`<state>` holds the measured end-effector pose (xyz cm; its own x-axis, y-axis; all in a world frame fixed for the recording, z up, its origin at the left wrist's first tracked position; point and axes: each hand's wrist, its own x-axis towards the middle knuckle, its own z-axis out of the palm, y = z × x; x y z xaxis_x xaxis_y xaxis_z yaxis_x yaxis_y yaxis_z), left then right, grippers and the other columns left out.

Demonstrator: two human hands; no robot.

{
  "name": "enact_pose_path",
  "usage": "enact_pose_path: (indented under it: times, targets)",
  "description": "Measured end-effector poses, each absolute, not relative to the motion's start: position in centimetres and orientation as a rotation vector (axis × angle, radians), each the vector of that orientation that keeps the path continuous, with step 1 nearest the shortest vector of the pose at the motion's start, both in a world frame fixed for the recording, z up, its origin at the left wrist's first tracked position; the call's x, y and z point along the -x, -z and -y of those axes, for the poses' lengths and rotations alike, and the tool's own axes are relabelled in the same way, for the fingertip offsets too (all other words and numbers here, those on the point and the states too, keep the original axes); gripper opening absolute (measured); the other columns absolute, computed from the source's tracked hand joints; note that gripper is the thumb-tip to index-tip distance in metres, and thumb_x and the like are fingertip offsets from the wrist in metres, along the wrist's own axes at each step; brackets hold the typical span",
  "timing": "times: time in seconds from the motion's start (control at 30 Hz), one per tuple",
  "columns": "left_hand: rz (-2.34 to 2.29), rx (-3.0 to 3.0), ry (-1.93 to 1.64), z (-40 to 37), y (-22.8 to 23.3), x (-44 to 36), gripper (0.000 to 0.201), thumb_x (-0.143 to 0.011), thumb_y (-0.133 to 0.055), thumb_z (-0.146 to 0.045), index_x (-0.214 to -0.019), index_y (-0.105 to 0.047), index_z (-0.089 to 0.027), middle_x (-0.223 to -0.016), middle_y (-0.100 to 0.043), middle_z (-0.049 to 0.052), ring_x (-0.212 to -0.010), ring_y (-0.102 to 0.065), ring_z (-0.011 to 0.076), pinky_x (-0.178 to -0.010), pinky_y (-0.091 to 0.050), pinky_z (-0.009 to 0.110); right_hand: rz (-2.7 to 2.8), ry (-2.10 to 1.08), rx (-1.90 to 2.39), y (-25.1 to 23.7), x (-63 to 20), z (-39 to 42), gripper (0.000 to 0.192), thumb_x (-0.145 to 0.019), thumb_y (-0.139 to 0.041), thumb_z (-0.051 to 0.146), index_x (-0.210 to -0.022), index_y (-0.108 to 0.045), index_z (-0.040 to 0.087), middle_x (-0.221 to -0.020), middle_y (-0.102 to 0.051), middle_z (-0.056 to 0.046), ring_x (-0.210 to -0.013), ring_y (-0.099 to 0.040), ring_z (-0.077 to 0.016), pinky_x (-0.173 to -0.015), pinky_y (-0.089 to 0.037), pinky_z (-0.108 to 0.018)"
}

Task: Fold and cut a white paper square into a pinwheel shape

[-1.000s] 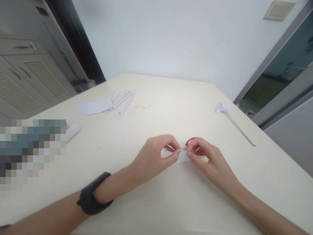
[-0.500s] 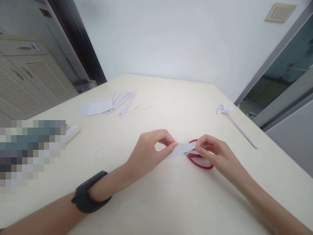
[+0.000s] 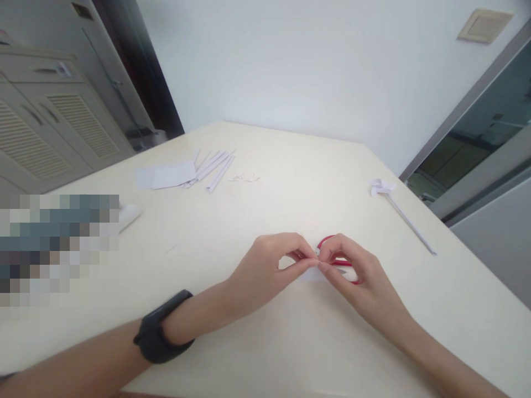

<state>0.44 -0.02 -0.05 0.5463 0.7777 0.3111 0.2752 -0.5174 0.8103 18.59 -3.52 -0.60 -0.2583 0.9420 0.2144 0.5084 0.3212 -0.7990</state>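
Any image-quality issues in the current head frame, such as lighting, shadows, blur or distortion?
Head view: soft light, dim shading on the near table; head view: pixelated patch masks the left side; head view: wide-angle slant on the cabinet; head view: white paper at the left hand and right hand nearly blends into the table.

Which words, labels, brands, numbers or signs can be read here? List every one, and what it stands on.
None can be read.
Pale patch on the drawer: too small and blurred to tell whether it bears writing.
Pixelated area at left: nothing legible.
Small paper, scissors, watch: no writing visible.
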Motion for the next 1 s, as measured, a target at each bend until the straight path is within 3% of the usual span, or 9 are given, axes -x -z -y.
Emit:
enact_pose_path:
  times: [0.2, 0.5, 0.6, 0.77, 0.87, 1.0]
  targets:
    - [-0.831, -2.103, -0.921, 0.1, 0.5, -0.5, 0.011, -0.084, -0.055, -0.015, -0.081, -0.066, -0.016, -0.082, -0.068, 0.0, -0.077, -0.061, 0.0097, -0.072, -0.047, 0.02, 1.893, -0.787, 1.278, 0.5, -18.7, 3.3, 0.009, -0.085, -0.049, 0.013, -0.081, -0.049, 0.021, -0.085, -0.058, 0.001, -0.083, -0.054, -0.0154, -0.077, -0.044, -0.031]
    - [-0.997, -1.977, -1.03, -0.3, -1.0, 0.0, 0.014, -0.083, -0.055, -0.021, -0.074, -0.064, -0.016, -0.076, -0.068, 0.002, -0.072, -0.062, 0.0131, -0.068, -0.049, 0.024, 1.709, -1.031, 1.301, 0.7, -21.5, 1.1, 0.009, -0.087, -0.051, 0.025, -0.08, -0.051, 0.02, -0.084, -0.059, -0.001, -0.081, -0.056, -0.0162, -0.074, -0.043, -0.03]
    - [-1.02, -1.887, -1.072, -0.8, -1.4, 0.5, 0.015, -0.084, -0.054, -0.025, -0.075, -0.061, -0.016, -0.078, -0.067, 0.002, -0.074, -0.062, 0.014, -0.071, -0.051, 0.025, 1.624, -0.942, 1.335, 0.7, -23.0, 0.2, 0.009, -0.087, -0.053, 0.025, -0.079, -0.052, 0.02, -0.08, -0.054, 0.0, -0.076, -0.052, -0.0139, -0.068, -0.04, -0.026]
    - [-1.002, -1.917, -0.885, -1.1, -1.4, 0.7, 0.014, -0.083, -0.055, -0.025, -0.075, -0.063, -0.017, -0.077, -0.067, 0.001, -0.074, -0.062, 0.0138, -0.071, -0.05, 0.025, 1.625, -0.865, 1.275, 0.1, -22.5, 0.6, 0.013, -0.092, -0.045, 0.029, -0.085, -0.051, 0.021, -0.08, -0.052, 0.001, -0.077, -0.05, -0.0133, -0.07, -0.04, -0.026]
    - [-0.93, -1.96, -0.73, -0.7, -1.2, 0.2, 0.014, -0.083, -0.053, -0.022, -0.076, -0.064, -0.017, -0.077, -0.067, 0.001, -0.075, -0.063, 0.0141, -0.073, -0.05, 0.025, 1.781, -0.949, 1.245, 0.1, -20.6, 1.8, 0.01, -0.09, -0.049, 0.031, -0.087, -0.051, 0.022, -0.088, -0.055, 0.0, -0.078, -0.053, -0.0136, -0.071, -0.043, -0.027]
    - [-0.867, -1.919, -0.753, -0.4, -0.9, -0.3, 0.012, -0.082, -0.053, -0.021, -0.079, -0.064, -0.017, -0.08, -0.066, 0.001, -0.077, -0.062, 0.0137, -0.076, -0.049, 0.026, 1.924, -0.902, 1.235, 0.5, -18.8, 2.9, 0.007, -0.089, -0.05, 0.022, -0.082, -0.05, 0.021, -0.086, -0.056, -0.001, -0.081, -0.054, -0.0148, -0.074, -0.045, -0.028]
